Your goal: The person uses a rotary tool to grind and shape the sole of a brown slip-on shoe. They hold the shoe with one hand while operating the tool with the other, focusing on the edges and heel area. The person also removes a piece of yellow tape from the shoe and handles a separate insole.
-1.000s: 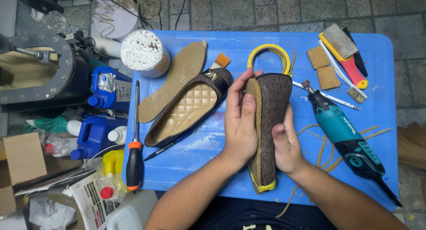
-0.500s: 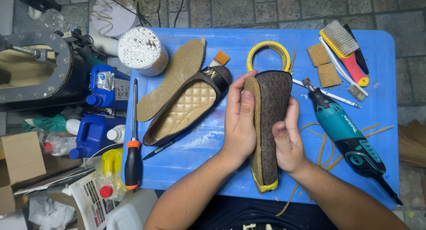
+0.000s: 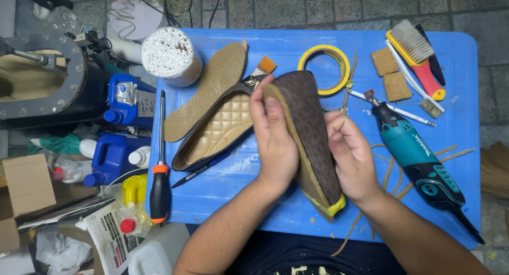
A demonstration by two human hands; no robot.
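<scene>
Pressing observed: left hand (image 3: 275,142) and right hand (image 3: 347,155) clamped either side of brown flat shoe with tan sole edge (image 3: 310,132), held tilted above blue plastic table (image 3: 254,185). Sole appeared seated; yellow tape at heel unremoved. Quilted tan mate shoe (image 3: 214,134) lay untouched left of left hand.

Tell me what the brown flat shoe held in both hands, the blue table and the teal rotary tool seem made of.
Brown flat shoe: apparently patterned faux leather or coated fabric, matte, with a tan sole edge. Blue table: likely moulded plastic, smooth with a slight sheen. Teal rotary tool: hard plastic casing with a metal tip.
</scene>
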